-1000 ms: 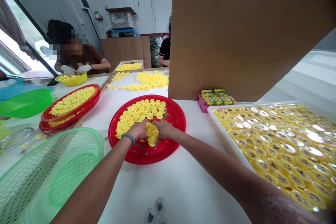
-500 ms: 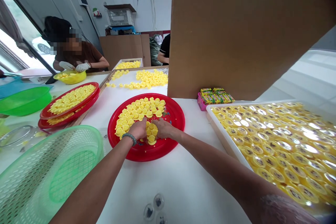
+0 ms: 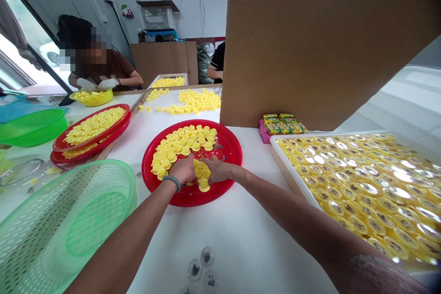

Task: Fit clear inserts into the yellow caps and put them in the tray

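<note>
A round red tray (image 3: 193, 199) with a printed middle stands before me, and small round yellow cups (image 3: 179, 140) cover its far and left part. My left hand (image 3: 184, 170), with a braided bracelet on the wrist, is at the left side of a small cluster of yellow cups (image 3: 202, 173). On the cluster's right side is my right hand (image 3: 217, 169). Both hands are curved inward, holding the cluster between them low over the tray. The fingertips are partly hidden by the hands and cups.
A white tray (image 3: 296, 183) of filled yellow cups is at right, beside a pink basket (image 3: 264, 133) and cardboard panel (image 3: 292, 46). A green basket (image 3: 129, 188), stacked red trays (image 3: 99, 144) and clear domes (image 3: 195, 269) lie nearer. A gloved co-worker (image 3: 113, 66) handles a yellow bowl (image 3: 99, 99).
My hands and the cluster between them have shifted slightly right within the tray. The view has tilted a little, and another clear dome shows at the bottom edge.
</note>
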